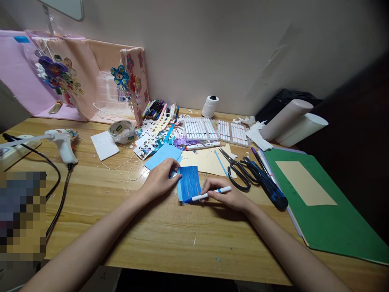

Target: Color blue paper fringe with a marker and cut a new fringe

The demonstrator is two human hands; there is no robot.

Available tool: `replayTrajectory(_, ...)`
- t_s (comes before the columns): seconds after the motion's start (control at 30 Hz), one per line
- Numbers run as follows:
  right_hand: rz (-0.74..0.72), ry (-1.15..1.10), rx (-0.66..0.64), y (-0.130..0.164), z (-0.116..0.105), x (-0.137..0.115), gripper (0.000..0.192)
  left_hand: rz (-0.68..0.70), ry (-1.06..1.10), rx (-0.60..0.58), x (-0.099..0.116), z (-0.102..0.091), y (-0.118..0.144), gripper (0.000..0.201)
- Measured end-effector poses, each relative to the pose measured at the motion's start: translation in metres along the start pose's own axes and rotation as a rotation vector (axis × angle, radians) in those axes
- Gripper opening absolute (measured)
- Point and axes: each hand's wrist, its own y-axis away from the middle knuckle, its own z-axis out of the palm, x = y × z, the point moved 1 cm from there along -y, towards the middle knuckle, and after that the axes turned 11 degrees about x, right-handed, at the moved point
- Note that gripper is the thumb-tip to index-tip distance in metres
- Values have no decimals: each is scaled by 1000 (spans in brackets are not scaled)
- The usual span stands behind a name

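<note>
In the head view, a small blue paper piece (189, 183) is seen lying flat on the wooden counter (170, 239), near its middle, with most of its face covered in darker blue strokes. The left hand (160, 179) is laid on the counter at the paper's left edge; its fingertips are pressed on the upper left corner, so the grip is not clenched around anything. A white marker (208, 195) with a blue tip is grasped in the right hand (226, 196), whose grip is closed around the barrel; the tip is set at the paper's lower edge.

Just beyond the paper, a light blue sheet (162, 155) and a cream sheet (206, 160) are spread. Black-handled scissors (238, 170) are placed to the right of the cream sheet, and a green folder (331, 219) is laid further right. Trays of markers (200, 129) are lined up near the wall. A glue gun (62, 142) is rested at the far left, well apart from both hands.
</note>
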Motion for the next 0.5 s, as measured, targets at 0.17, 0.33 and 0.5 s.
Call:
replayTrajectory(0.17,14,-34,-18,0,2,1,20,-3,9,11,-2,1,1,19)
replayTrajectory(0.33,-131,-34,195,0,-7,-2,20,-32,118,31,-1,-1,1,19)
replayTrajectory(0.5,-297,103,462,1,-12,-15,26,-50,335,78,14,-7,3,17)
